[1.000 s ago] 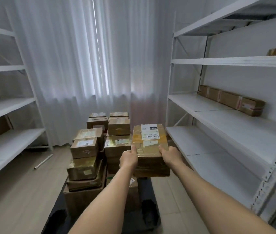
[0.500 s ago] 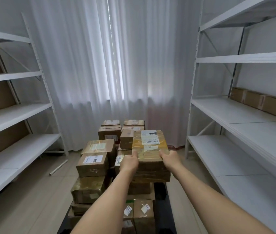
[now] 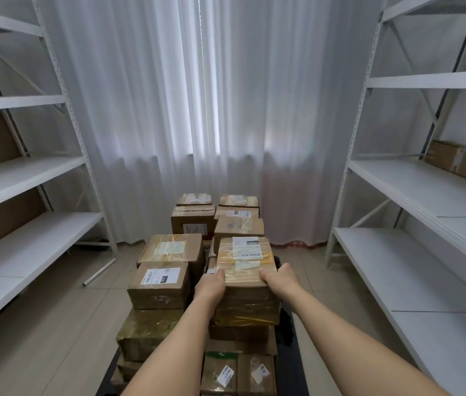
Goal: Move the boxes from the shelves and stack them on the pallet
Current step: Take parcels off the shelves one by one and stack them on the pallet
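Head view. Item: taped box [image 3: 246,270], barcode label on top. Your left hand [image 3: 210,285] and right hand [image 3: 280,280] grip its near corners, fingers curled round the edges. Location: above the right-hand column of stacked boxes [image 3: 159,284] on the black pallet [image 3: 289,352].

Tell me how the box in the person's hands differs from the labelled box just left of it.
The held box is gripped by both hands, wrapped in glossy yellowish tape; the left box rests on the stack, plain brown. The held box's label sits at its far end; the left box's faces near. Both are cardboard with white barcode labels.
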